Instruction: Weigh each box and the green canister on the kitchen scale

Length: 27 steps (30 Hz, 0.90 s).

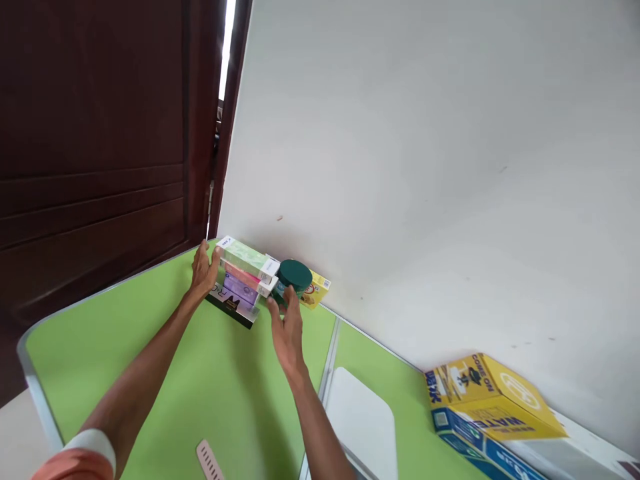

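Several slim boxes are stacked against the wall: a pale green box (246, 257) on top, a pink and white box (267, 287) under it, a purple box (240, 289) lower, and a black and silver box (230, 303) at the bottom. My left hand (203, 270) is at the left end of the stack, fingers stretched upward and thumb by the green box. My right hand (287, 330) has its thumb and fingers apart, near the stack's right end and in front of a dark green round jar (295, 273). It partly hides the jar's lower side.
A yellow box (320, 283) lies behind the jar. On the green table (215, 367) are a white flat object (363, 407) and a pale pink strap (207, 459). Yellow and blue cartons (490, 400) stand at right. A dark door (95, 120) borders the left.
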### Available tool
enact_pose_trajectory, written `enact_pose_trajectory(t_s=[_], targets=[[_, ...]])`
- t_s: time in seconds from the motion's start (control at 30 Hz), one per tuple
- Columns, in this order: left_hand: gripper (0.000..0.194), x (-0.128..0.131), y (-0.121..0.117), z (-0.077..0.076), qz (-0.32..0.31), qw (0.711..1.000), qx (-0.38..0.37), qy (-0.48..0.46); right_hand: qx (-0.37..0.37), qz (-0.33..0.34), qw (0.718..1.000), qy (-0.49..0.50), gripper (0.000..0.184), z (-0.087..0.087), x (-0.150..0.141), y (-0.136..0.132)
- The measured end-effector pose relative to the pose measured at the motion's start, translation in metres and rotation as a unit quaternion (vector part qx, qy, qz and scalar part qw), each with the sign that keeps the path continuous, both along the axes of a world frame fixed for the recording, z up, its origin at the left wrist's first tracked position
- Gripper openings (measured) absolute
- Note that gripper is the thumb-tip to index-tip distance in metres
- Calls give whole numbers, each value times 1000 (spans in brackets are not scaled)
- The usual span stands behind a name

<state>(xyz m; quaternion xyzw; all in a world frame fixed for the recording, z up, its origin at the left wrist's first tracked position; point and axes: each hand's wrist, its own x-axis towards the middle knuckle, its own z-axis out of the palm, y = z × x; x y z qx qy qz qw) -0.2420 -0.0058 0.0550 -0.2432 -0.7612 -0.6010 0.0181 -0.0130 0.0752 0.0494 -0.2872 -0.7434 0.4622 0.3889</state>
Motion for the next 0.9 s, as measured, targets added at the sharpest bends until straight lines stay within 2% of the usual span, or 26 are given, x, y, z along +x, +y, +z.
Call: enact_pose_trajectory(t_s=[0.1,0.23,0.37,0.5,0.63,0.73,0.8,0.9], targets=[[67,-9,9,17,-40,999,-23,3,17,-4,1000,-15,79,5,-31,19],[61,-13,16,26,-54,998,-36,13,103,-25,994,-23,70,1,-52,22],[67,-10,13,30,-35,999,-28,25,145,-53,988,-24,65,0,-59,10],[78,5,1,50,-10,997,-4,79,146,-76,986,-8,63,16,-50,-4],[81,46,-15,77,-37,989,-1,140,153,-91,984,28,64,47,-10,-14],[86,97,-22,84,-97,988,-13,120,156,-138,978,24,64,61,44,-16],[88,136,-21,78,-154,984,-9,89,159,-184,970,15,64,60,87,-17],[86,194,-14,53,-244,968,0,58,143,-254,957,-1,63,43,155,-18]])
